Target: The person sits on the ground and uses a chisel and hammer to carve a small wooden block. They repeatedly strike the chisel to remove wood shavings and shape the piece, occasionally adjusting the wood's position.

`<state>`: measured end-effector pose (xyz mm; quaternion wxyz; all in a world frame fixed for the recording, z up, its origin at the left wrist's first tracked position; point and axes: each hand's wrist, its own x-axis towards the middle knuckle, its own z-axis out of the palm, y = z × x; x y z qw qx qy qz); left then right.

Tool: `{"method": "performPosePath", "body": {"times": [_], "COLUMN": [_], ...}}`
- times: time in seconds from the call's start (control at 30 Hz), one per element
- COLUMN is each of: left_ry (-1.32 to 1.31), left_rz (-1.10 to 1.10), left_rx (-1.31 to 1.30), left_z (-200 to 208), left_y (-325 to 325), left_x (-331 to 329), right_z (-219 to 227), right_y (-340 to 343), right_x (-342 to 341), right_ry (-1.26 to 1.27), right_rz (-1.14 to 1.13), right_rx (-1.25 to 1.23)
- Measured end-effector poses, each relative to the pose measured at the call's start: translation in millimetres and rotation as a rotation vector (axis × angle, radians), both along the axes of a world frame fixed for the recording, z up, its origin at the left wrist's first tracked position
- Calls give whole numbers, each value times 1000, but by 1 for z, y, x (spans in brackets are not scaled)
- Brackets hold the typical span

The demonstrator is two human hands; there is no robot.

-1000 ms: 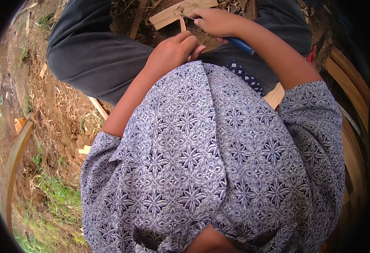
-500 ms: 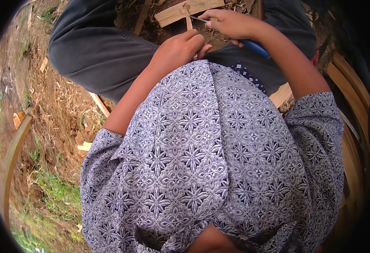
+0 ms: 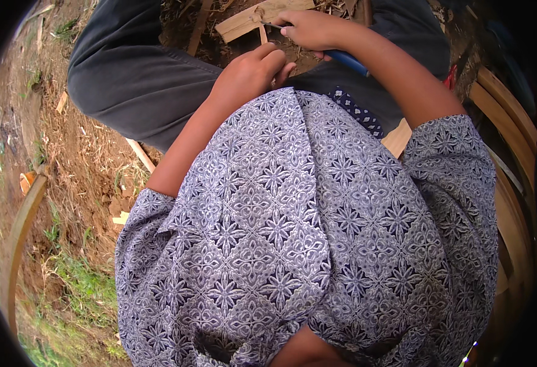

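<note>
My left hand (image 3: 255,68) is closed in front of my lap, gripping a thin wooden strip (image 3: 263,35) that sticks up past the fingers. Only the strip's upper part shows; my fist hides the lower end. In my right hand (image 3: 311,29) is a knife with a long blue handle (image 3: 349,62), whose rear end reaches back under my forearm. The knife's narrow blade points left and meets or crosses the strip near its top. Just beyond the strip a flat piece of pale wood (image 3: 238,24) lies on the ground, with a curled shaving against it.
My crossed legs in dark trousers (image 3: 140,92) frame the work spot. Long planks (image 3: 504,116) lie at the right, curved by the lens. Another length of wood (image 3: 22,226) is at the far left, on soil with dry straw, grass and scattered wood scraps (image 3: 140,154).
The right hand and knife have shifted left, so the blade reaches further across the strip. The left hand keeps its grip. The whole view has moved slightly.
</note>
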<state>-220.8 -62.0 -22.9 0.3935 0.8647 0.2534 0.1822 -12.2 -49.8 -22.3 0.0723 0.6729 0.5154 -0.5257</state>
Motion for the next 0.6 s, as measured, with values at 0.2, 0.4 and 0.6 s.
{"method": "performPosePath", "body": {"times": [0.2,0.4,0.6], "left_ry": [29,-39,-23], "left_rz": [4,24,32], "left_rx": [-5,8,-2], "left_z": [-4,-3,0], "left_y": [1,2,0], "left_x": [0,0,-1], "right_z": [-35,-21,26], "right_y": [-2,-12,-13], "right_x": [1,11,15], "right_ry": [-22,0,64], "right_rz": [-110,-133,-90], "right_rx": [18,23,-31]}}
